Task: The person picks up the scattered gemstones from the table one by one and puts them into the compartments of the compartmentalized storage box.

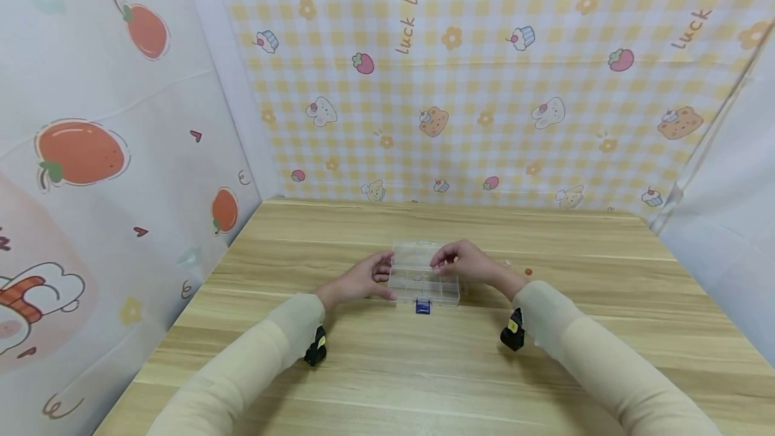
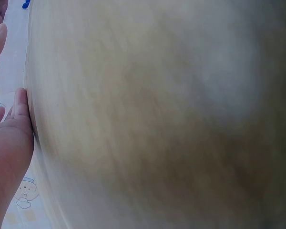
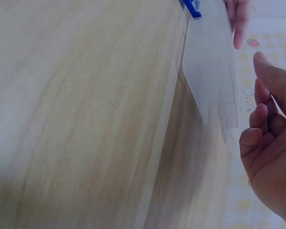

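A clear plastic compartment box (image 1: 397,282) sits on the table with its lid (image 1: 412,254) raised at the back and a blue latch (image 1: 423,306) at the front. My left hand (image 1: 366,278) is at the box's left side, thumb tip by the front corner and fingers spread toward the back. Over the compartments hovers my right hand (image 1: 465,261), its fingers loosely curled and its thumb pointing at the box. In the right wrist view nothing shows between that hand's thumb (image 3: 271,71) and fingers. One compartment has a small pale thing (image 1: 416,278) in it.
A small reddish-brown round piece (image 1: 529,272) lies on the wooden table (image 1: 387,369) right of the box, beside my right wrist. Near it is a small pale piece (image 1: 508,263). Patterned cloth (image 1: 460,86) hangs behind and along the left.
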### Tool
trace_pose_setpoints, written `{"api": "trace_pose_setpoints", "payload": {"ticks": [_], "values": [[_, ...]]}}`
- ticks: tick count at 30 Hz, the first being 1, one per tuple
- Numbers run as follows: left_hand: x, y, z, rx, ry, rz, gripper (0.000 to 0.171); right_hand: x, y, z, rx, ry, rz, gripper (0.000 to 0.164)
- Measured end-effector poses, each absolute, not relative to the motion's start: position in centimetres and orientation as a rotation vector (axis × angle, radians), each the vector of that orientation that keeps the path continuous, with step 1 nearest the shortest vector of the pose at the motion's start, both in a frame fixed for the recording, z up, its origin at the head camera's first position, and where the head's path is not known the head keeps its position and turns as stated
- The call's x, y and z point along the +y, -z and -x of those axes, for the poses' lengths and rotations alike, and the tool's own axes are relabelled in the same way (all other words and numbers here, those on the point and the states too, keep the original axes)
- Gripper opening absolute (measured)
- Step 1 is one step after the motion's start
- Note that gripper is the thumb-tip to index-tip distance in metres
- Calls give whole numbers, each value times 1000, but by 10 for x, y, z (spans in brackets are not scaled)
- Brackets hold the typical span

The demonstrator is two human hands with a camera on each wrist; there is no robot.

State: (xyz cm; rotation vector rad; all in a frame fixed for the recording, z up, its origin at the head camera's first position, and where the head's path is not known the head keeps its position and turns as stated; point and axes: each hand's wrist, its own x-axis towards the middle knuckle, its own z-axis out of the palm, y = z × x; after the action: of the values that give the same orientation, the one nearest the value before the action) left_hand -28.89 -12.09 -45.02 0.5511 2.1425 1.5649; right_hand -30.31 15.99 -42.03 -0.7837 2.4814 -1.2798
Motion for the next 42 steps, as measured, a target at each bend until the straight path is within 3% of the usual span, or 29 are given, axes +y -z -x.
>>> {"api": "trace_pose_setpoints", "payload": {"ticks": [23, 33, 42], "values": [[-122, 452, 289, 2148, -1547, -565, 98, 152, 419, 298, 2459, 1267, 743, 12], [-122, 452, 289, 2135, -1563, -559, 97, 146, 392, 277, 2433, 1267, 783, 12], [-121, 449, 287, 2138, -1561, -552, 97, 153, 426, 303, 2439, 1261, 745, 12]]}}
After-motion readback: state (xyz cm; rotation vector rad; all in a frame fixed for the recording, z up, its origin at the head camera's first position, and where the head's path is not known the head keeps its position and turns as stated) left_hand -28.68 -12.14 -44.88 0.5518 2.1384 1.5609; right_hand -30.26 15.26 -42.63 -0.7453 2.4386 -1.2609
